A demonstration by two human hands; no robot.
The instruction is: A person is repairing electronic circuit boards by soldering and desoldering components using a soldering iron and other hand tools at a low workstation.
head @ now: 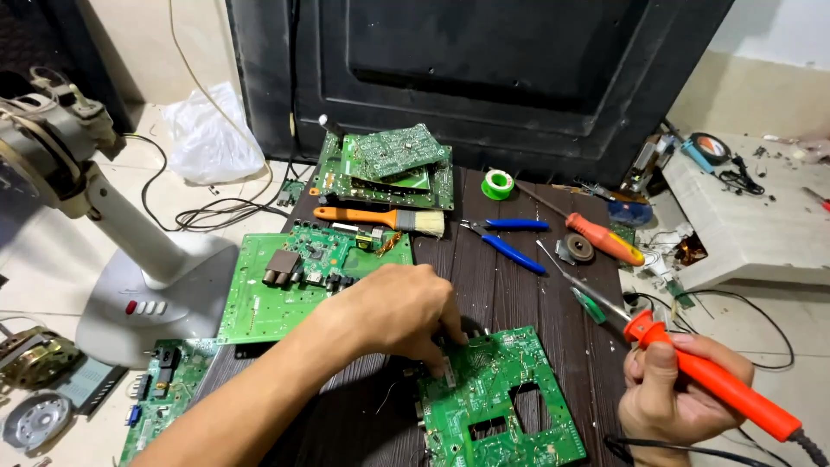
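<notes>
My left hand reaches across the dark wooden table and presses its fingertips on the near edge of a green circuit board with rectangular cut-outs. My right hand grips an orange-handled soldering iron, its metal tip pointing up and left, clear of the board. A cable runs from the iron's handle off the lower right.
A larger green board lies left of my hand, and a stack of boards sits at the back. A brush, blue-handled pliers, an orange screwdriver and a solder reel lie between. A fan base stands left.
</notes>
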